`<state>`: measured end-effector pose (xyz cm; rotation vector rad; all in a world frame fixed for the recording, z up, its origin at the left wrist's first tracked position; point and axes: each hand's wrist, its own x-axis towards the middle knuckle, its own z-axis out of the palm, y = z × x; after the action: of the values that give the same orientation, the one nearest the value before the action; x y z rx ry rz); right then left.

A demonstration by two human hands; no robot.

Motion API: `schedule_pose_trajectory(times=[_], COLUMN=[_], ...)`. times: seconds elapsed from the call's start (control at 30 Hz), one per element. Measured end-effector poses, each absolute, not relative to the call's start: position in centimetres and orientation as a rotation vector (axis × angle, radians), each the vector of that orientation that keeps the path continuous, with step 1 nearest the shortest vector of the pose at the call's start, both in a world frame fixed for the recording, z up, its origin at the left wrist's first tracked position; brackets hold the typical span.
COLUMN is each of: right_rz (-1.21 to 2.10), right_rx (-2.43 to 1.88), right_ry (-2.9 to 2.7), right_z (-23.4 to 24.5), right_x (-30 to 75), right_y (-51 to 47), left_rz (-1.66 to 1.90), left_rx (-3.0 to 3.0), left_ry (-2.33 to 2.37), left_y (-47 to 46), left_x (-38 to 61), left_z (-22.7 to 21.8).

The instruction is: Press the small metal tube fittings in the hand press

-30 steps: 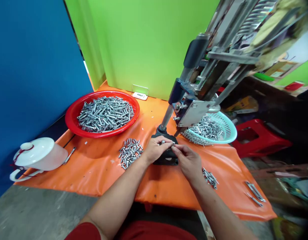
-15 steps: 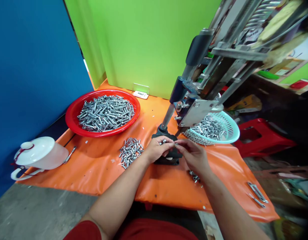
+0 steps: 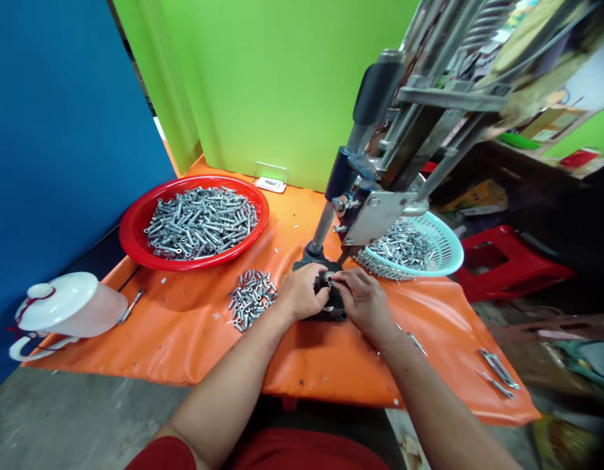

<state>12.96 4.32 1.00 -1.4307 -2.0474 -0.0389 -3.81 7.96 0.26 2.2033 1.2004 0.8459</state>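
Observation:
My left hand (image 3: 302, 292) is curled at the black base (image 3: 337, 314) of a hand-lever press (image 3: 373, 202), its thumb and forefinger around a dark round fixture. Fingers of my right hand (image 3: 364, 301) are pinched on a small metal part (image 3: 330, 279) at that fixture; its exact shape is mostly hidden. Whatever sits deeper in the left hand is out of sight. To the left lies a pile of short metal sleeves (image 3: 253, 299). A few metal pieces (image 3: 416, 343) rest beside my right wrist.
A red basin (image 3: 130, 238) of long metal fittings stands at the back left. Behind the press is a pale blue basket (image 3: 451, 251) of metal parts. A white lidded pot (image 3: 81, 307) and wrenches (image 3: 500, 371) lie towards the orange table's (image 3: 204, 346) ends.
Both hands have shifted slightly down onto the press fixture. Metal pieces that showed in my left hand are now hidden. The whole view has swung slightly.

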Motion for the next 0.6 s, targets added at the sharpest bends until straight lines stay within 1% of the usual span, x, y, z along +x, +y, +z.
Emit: schedule_pose_trajectory(times=[0.13, 0.3, 0.37, 0.5, 0.6], right_rz=[-0.175, -0.213, -0.167, 0.026, 0.108], right_rx=[-1.539, -1.623, -1.612, -1.623, -1.901], right_ry=[-2.121, -2.129, -2.129, -2.038, -1.905], right_z=[1.1, 1.1, 1.1, 1.5, 2.2], right_x=[12.6, 11.7, 11.6, 13.8, 18.0], right_y=[4.0, 4.1, 4.3, 4.1, 2.6], left_rz=[0.828, 0.853, 0.861, 0.887, 0.914], left_rx=[2.207, 2.187, 2.184, 2.194, 2.186], left_ry=[1.237, 1.191, 1.191, 1.222, 1.291], left_y=[8.1, 8.6, 8.7, 8.4, 8.1], left_x=[-3.6, -3.6, -3.6, -3.4, -3.2], left_z=[-0.1, -0.8, -0.8, -0.7, -0.5])
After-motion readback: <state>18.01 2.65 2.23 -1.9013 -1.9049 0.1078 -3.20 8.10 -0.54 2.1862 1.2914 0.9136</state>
